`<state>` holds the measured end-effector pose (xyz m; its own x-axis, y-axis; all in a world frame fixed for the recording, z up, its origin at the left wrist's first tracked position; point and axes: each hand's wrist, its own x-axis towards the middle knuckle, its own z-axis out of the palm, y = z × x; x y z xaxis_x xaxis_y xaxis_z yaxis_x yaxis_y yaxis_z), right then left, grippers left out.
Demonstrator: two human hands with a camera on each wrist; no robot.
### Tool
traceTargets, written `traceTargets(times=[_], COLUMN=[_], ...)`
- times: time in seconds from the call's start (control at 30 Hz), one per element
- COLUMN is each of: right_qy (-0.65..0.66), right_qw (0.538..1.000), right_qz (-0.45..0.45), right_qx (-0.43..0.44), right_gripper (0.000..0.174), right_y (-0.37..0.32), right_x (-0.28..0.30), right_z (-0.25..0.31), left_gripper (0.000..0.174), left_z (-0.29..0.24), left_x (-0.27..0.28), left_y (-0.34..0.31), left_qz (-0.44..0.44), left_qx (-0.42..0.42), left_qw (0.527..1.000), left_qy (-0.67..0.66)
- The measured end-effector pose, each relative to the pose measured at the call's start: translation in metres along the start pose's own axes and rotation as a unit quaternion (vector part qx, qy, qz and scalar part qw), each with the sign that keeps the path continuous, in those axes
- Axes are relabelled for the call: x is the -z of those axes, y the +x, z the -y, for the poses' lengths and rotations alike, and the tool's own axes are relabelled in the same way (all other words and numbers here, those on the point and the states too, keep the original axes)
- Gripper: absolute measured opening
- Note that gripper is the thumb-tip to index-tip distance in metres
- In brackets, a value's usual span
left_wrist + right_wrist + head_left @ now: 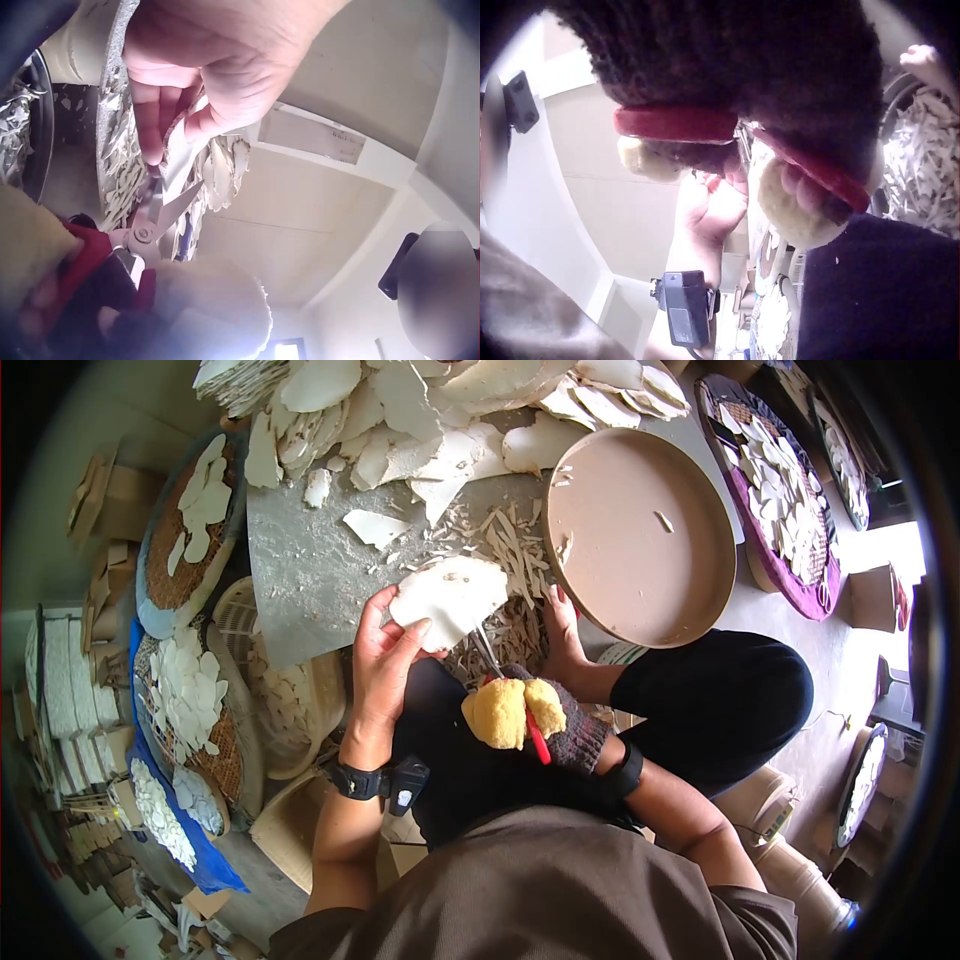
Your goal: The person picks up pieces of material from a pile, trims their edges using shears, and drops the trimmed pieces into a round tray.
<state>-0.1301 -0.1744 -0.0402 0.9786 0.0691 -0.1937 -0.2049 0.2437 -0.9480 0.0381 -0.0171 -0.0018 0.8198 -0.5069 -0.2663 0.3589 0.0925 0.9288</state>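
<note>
My left hand [383, 655] pinches a flat, off-white, irregular piece [450, 598] by its near edge, thumb on top. My right hand [578, 732], in a dark knitted glove, grips a pair of scissors [142, 234] with red handles. Thick yellow padding [495, 715] covers part of that hand around the handles. In the left wrist view the scissor blades are spread, right at the edge of the off-white piece and close to the left fingertips. Bare fingers show beneath the red handles [676, 124] in the right wrist view.
Larger off-white pieces [400, 420] are heaped on the grey board [300, 560] ahead. Thin trimmings [510, 550] lie beside a round brown tray [640, 530]. A bare foot [565, 645] is near it. Baskets of white pieces [185, 685] stand at left, others at right.
</note>
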Motion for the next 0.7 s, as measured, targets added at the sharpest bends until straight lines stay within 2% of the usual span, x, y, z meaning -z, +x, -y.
traceTargets(times=[0.03, 0.13, 0.2, 0.27, 0.33, 0.43, 0.5, 0.53, 0.57, 0.63, 0.67, 0.7], right_qy=[-0.007, -0.021, 0.005, 0.038, 0.078, 0.115, -0.074, -0.072, -0.137, -0.188, -0.175, -0.069], right_qw=[1.000, 0.999, 0.999, 0.999, 0.997, 0.992, 0.994, 0.993, 0.980, 0.963, 0.966, 0.987], right_qz=[0.002, 0.038, 0.027, 0.018, 0.013, 0.015, 0.024, 0.022, 0.040, 0.055, 0.053, 0.054], right_qx=[0.013, -0.022, 0.021, 0.028, 0.001, 0.038, 0.073, 0.089, 0.140, 0.187, 0.180, 0.135], right_gripper=[0.059, 0.065, 0.053, 0.046, 0.044, 0.042, 0.051, 0.057, 0.056, 0.056, 0.057, 0.062], right_y=[0.000, 0.005, 0.005, 0.011, 0.020, 0.039, 0.045, 0.051, 0.057, 0.066, 0.066, 0.065], right_x=[0.000, 0.007, 0.006, 0.006, 0.009, 0.023, 0.029, 0.032, 0.030, 0.023, 0.019, 0.019], right_z=[0.005, 0.007, 0.028, 0.039, 0.045, 0.076, 0.127, 0.134, 0.148, 0.156, 0.149, 0.130], left_gripper=[0.053, 0.054, 0.056, 0.057, 0.057, 0.057, 0.057, 0.056, 0.056, 0.056, 0.056, 0.056], left_z=[0.003, 0.002, -0.001, -0.006, -0.014, -0.042, -0.064, -0.075, -0.085, -0.101, -0.097, -0.089], left_x=[0.001, -0.005, -0.011, -0.019, -0.026, -0.037, -0.040, -0.038, -0.034, -0.029, -0.025, -0.021], left_y=[-0.001, 0.000, 0.001, 0.003, 0.007, 0.017, 0.024, 0.027, 0.031, 0.034, 0.034, 0.034], left_qz=[0.009, 0.014, 0.004, -0.004, -0.011, -0.031, -0.041, -0.037, -0.035, -0.031, -0.028, -0.027], left_qx=[0.005, 0.012, 0.003, -0.018, -0.047, -0.090, -0.132, -0.148, -0.163, -0.183, -0.164, -0.142], left_qw=[1.000, 1.000, 0.999, 0.998, 0.998, 0.993, 0.986, 0.985, 0.983, 0.981, 0.984, 0.988], left_qy=[0.001, -0.025, -0.035, -0.053, -0.046, -0.073, -0.089, -0.084, -0.079, -0.062, -0.057, -0.052])
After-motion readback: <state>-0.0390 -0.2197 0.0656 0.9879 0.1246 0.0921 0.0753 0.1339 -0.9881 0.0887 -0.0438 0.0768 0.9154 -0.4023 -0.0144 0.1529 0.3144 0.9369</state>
